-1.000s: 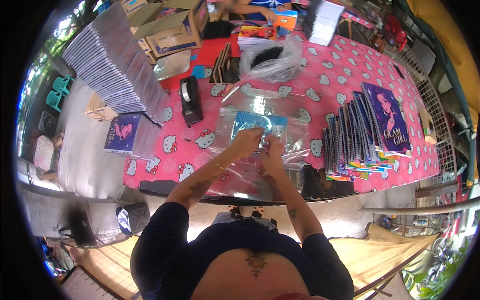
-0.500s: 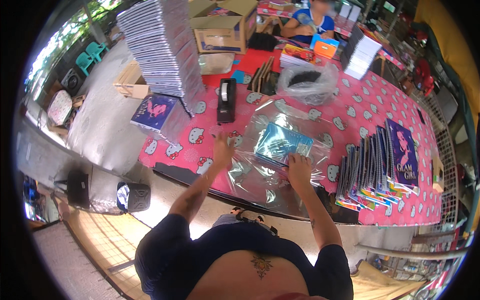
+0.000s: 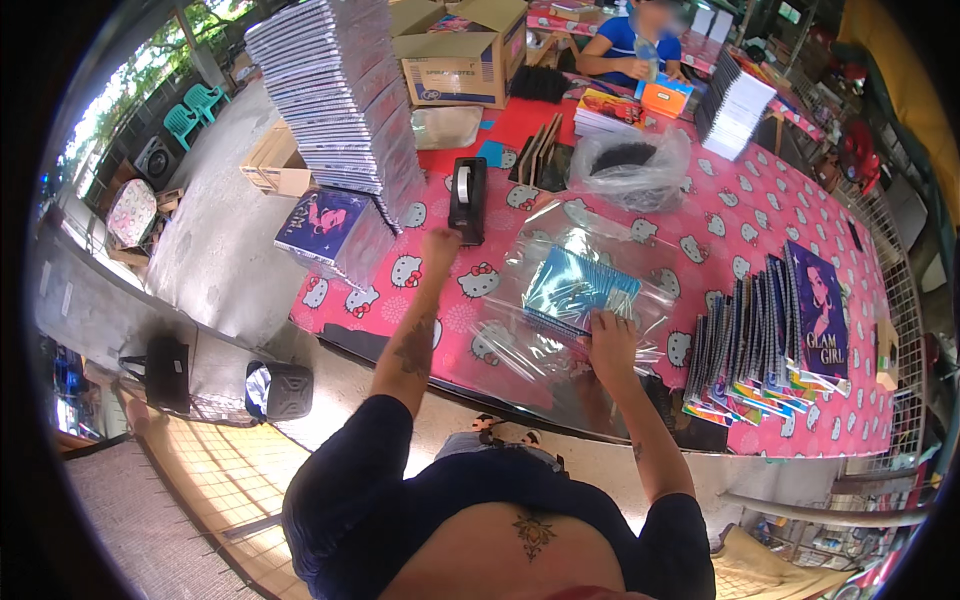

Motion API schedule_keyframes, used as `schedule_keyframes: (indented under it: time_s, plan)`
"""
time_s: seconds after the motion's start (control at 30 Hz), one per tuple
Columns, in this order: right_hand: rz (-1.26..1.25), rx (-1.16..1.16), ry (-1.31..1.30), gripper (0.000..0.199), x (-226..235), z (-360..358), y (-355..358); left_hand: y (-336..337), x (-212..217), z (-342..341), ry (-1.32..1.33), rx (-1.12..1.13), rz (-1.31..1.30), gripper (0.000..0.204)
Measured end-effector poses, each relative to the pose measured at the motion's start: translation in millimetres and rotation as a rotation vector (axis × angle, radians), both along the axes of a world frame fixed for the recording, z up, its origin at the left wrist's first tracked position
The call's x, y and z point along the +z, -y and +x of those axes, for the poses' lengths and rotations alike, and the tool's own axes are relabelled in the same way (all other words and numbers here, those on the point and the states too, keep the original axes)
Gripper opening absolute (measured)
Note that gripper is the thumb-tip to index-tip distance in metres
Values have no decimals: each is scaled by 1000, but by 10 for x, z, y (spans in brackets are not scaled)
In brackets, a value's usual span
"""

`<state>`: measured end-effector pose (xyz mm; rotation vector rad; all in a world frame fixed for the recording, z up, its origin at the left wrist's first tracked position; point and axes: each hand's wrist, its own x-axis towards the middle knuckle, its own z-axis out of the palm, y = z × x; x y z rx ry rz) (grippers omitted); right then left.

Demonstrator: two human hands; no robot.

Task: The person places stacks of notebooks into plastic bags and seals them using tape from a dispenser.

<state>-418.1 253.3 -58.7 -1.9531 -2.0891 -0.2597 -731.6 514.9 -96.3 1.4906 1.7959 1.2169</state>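
A blue spiral notebook (image 3: 570,283) lies under a large clear plastic sheet (image 3: 540,375) near the table's front edge. My right hand (image 3: 611,342) presses its closed fingers on the film at the notebook's near right corner. My left hand (image 3: 441,248) is at the near end of a black tape dispenser (image 3: 466,215), fingers bunched together. Whatever may be in those fingers is too small to make out. On the right, overlapping dark spiral notebooks (image 3: 745,335) lie in a leaning row, with a purple-covered notebook (image 3: 818,305) on the end.
At the left stand a tall stack of wrapped notebooks (image 3: 335,110) and a shorter stack (image 3: 325,225). Behind are a cardboard box (image 3: 455,75), an open plastic bag (image 3: 640,180) and bookends (image 3: 540,155). Across the table, a person (image 3: 630,50) in blue handles an orange-and-blue item (image 3: 664,96).
My left hand has moved forward from the film's left side to the tape dispenser's near end, its fingers drawing together. My right hand stays on the film and notebook. The view has shifted slightly.
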Motion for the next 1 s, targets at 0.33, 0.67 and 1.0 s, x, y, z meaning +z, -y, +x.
schedule_keyframes:
  time_s: [0.33, 0.67, 1.0]
  plan:
    - [-18, 0, -36, 58, -27, 39, 50, 1344, 1106, 1955, -197, -776, -218, 34]
    - [74, 21, -202, 60, 88, 125, 112, 1552, 540, 1934, -844, -774, -115, 51]
    - [-146, -44, -211, 34, 34, 595, -669, 3062, 399, 527, -725, -1023, 167, 48]
